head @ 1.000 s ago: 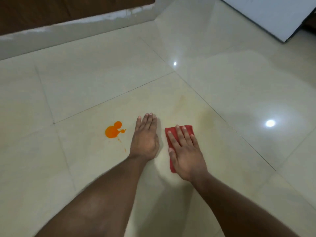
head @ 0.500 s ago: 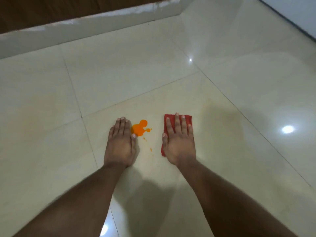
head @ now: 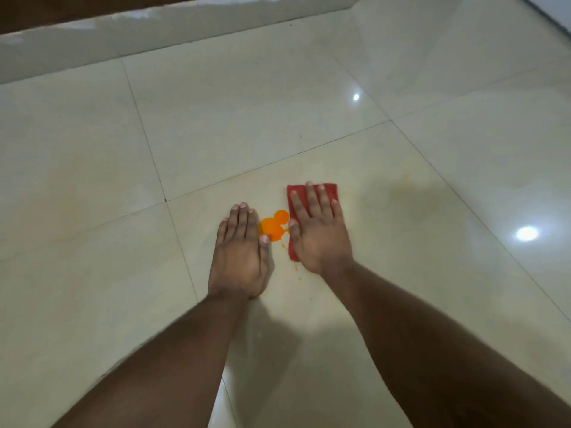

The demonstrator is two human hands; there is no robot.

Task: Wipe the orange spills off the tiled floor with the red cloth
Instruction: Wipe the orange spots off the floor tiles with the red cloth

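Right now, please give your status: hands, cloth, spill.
Right hand flat on red cloth, at the spill's right edge. Left hand flat on tile, thumb touching orange spill. Spill unwiped; small droplets nearer me.

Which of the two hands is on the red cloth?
The right hand: it lies flat on the cloth, beside the orange spill. The left hand rests on bare floor.

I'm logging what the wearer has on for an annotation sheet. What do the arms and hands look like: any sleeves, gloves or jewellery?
Both forearms are bare, with no sleeve in view. The left hand and the right hand wear no gloves, and no rings, watch or wristband show. The fingernails are short and unpainted.
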